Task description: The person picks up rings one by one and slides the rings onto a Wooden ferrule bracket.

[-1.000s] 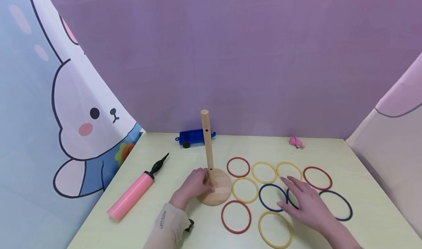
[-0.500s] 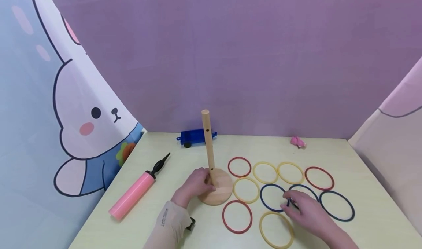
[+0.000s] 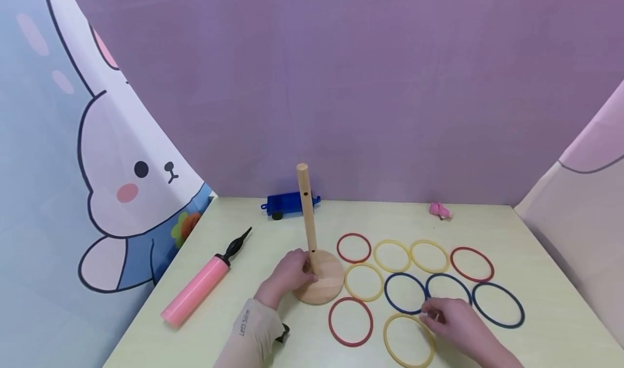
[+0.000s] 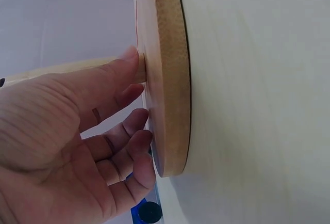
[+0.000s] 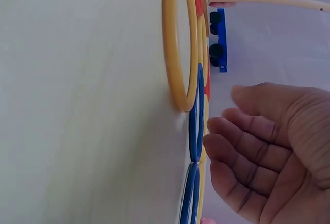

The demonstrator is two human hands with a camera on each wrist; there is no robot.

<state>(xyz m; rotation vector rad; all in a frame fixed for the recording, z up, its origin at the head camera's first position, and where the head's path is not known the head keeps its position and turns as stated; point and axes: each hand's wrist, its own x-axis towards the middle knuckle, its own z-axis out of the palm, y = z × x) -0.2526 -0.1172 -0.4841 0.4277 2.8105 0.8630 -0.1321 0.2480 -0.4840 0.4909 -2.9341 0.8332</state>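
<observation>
My left hand (image 3: 287, 276) holds the foot of an upright wooden post (image 3: 308, 211), thumb and index finger on either side of it. The other fingers touch or nearly touch the round wooden base (image 3: 333, 281), as the left wrist view shows. My right hand (image 3: 453, 322) hovers low over the table with loosely bent fingers and nothing between them. Its fingertips are near the front yellow ring (image 5: 169, 43) and a blue ring (image 5: 193, 131); the right wrist view shows a gap to both. The rings lie flat, right of the base.
Several more rings lie about, including a red ring (image 3: 330, 324) in front and a blue ring (image 3: 523, 311) at right. A pink hand pump (image 3: 197, 289) lies left. A blue toy wagon (image 3: 283, 203) and a small pink object (image 3: 440, 211) stand at the back.
My right hand has moved down toward the front yellow ring, its fingers drawing in from spread to bent. The left hand and the post have stayed in place.
</observation>
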